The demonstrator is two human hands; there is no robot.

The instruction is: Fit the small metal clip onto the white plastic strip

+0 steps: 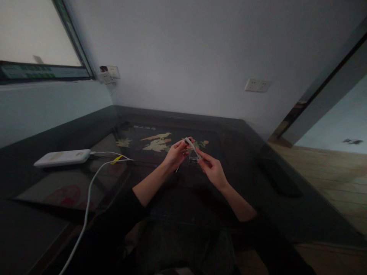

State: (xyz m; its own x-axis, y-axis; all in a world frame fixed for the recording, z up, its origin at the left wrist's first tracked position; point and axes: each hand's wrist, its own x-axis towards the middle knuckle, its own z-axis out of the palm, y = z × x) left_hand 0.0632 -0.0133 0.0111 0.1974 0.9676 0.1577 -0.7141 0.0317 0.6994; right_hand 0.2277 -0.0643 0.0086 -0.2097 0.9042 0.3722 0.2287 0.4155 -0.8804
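Note:
Over the dark table, both of my hands hold one slim, pale, stick-like thing (194,147), slanting down to the right. Its exact kind cannot be made out. My left hand (175,156) is closed around its upper end, where a small dark part shows at the fingertips. My right hand (213,170) pinches the lower end between thumb and fingers. Below my left palm a thin, light-tipped piece (177,169) pokes out; whether it belongs to the same thing is unclear. A small clear or shiny item (194,160) shows behind, between the hands, too dim to name.
The dark glossy table (229,131) carries a bird-and-flower picture (157,143). At left lies a white power bank (63,157) with a white cable (88,198) bearing a yellow tag (116,159). A dark flat object (279,177) is at right. Wall sockets (257,85) are behind.

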